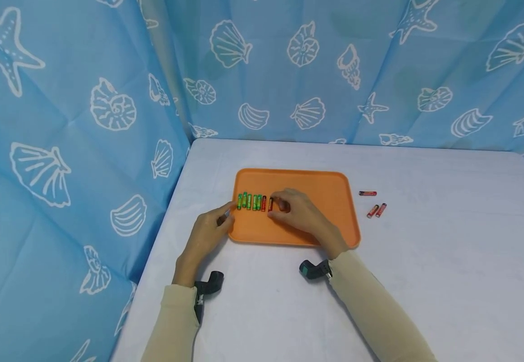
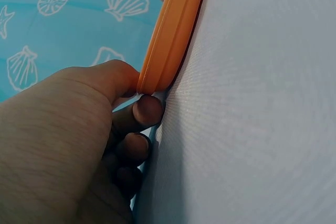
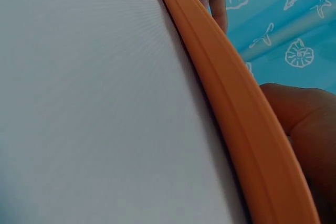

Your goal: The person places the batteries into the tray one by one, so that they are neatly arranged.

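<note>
An orange tray (image 1: 289, 236) lies on the table. My left hand (image 1: 208, 230) is at its left edge, and in the left wrist view thumb and index finger pinch the rim (image 2: 168, 40). Inside the tray, several green batteries (image 1: 249, 202) stand side by side in a row from the left. To their right lies a red battery (image 1: 264, 203). Over the tray, my right hand (image 1: 301, 213) holds another red battery (image 1: 271, 204) between thumb and index finger at the row's right end. The tray wall hides this battery in the right wrist view.
Right of the tray, a red battery (image 1: 368, 193) lies crosswise on the white tablecloth (image 1: 447, 241). Two more, one red battery (image 1: 373, 211) and its neighbour battery (image 1: 381, 210), lie slanted just nearer. A blue shell-patterned curtain (image 1: 271, 75) hangs behind and to the left.
</note>
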Demonstrator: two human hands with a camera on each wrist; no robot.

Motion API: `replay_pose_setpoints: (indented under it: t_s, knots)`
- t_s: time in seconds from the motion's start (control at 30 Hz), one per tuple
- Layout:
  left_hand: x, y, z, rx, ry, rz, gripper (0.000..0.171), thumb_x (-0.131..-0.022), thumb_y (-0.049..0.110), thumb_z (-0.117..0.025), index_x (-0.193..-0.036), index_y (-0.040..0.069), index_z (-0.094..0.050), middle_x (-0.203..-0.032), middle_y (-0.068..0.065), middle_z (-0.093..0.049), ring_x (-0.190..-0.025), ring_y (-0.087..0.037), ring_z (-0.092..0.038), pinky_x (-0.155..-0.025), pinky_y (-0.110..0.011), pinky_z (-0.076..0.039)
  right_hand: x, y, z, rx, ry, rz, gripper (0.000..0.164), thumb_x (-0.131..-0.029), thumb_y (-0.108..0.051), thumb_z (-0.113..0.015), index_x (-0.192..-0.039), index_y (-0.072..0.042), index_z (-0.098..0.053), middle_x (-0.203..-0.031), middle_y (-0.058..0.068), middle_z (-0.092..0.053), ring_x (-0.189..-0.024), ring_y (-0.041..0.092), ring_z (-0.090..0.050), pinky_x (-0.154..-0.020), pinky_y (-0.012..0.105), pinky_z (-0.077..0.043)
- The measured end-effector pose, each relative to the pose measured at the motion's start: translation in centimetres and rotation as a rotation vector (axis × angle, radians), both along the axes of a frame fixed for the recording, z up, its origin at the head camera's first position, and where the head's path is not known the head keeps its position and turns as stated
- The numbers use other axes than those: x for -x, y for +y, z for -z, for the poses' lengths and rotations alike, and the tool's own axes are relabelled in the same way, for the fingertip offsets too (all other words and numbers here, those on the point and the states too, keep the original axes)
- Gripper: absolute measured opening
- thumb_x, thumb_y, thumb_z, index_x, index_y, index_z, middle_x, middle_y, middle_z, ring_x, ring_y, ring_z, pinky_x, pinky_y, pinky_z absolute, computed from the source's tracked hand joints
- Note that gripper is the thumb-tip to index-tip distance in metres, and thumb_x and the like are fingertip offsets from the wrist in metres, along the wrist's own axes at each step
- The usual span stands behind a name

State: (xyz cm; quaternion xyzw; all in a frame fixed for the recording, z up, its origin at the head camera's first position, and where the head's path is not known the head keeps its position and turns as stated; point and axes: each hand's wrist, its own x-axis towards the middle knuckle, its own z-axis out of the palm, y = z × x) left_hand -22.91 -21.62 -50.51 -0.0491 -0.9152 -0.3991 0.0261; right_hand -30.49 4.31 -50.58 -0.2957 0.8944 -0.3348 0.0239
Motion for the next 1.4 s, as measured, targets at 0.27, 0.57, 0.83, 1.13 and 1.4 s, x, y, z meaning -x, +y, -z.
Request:
replay_pose_setpoints:
  t_s: [0.27,0.57,0.83,1.13,1.4]
  knots:
    - [0.1,0.0,0.1,-0.008,-0.02,-0.003,0.042,-0.102,0.024,-0.058,-0.144,0.02,-0.057,-0.083,-0.002,-0.057,-0.073,-0.017,-0.051,-0.065,-0.032,-0.042,0.4,-0.4,0.2,0.004,-0.004,-0.013,0.038,-0.091,-0.031,-0.076,-0.119,-0.008,-0.065,-0.086,0.002,-0.051,-0.079,0.018,-0.047,-0.069,0.034,-0.04]
    - [0.1,0.0,-0.1,-0.007,-0.001,-0.001,0.041,-0.102,0.023,-0.058,-0.143,0.019,-0.058,-0.081,-0.002,-0.058,-0.072,-0.016,-0.051,-0.065,-0.032,-0.042,0.7,-0.4,0.3,0.007,0.002,-0.022,0.038,-0.091,-0.032,-0.076,-0.119,-0.008,-0.065,-0.085,0.002,-0.051,-0.078,0.018,-0.046,-0.069,0.034,-0.039]
    - [0.1,0.0,0.1,0.007,-0.008,-0.008,0.042,-0.102,0.024,-0.059,-0.144,0.019,-0.057,-0.083,-0.002,-0.059,-0.073,-0.017,-0.052,-0.065,-0.032,-0.043,0.6,-0.4,0.2,-0.018,0.025,-0.032,0.038,-0.09,-0.034,-0.076,-0.116,-0.008,-0.064,-0.085,0.002,-0.049,-0.08,0.018,-0.044,-0.07,0.034,-0.037]
    - [-0.1,0.0,-0.1,0.024,-0.003,0.006,0.042,-0.102,0.024,-0.058,-0.144,0.018,-0.057,-0.081,-0.002,-0.056,-0.074,-0.017,-0.05,-0.066,-0.032,-0.042,-1.0,1.5,-0.4,0.027,-0.006,0.037,0.048,-0.091,-0.035,-0.075,-0.127,-0.007,-0.062,-0.092,0.0,-0.053,-0.087,0.018,-0.049,-0.078,0.035,-0.043]
    - [-0.1,0.1,-0.2,0.036,-0.019,-0.007,0.042,-0.102,0.024,-0.059,-0.143,0.019,-0.058,-0.081,-0.003,-0.055,-0.074,-0.018,-0.05,-0.066,-0.033,-0.042,-2.3,5.6,-0.9,0.032,0.091,0.119,0.044,-0.093,-0.026,-0.074,-0.128,-0.003,-0.063,-0.094,0.002,-0.056,-0.087,0.02,-0.051,-0.078,0.036,-0.045]
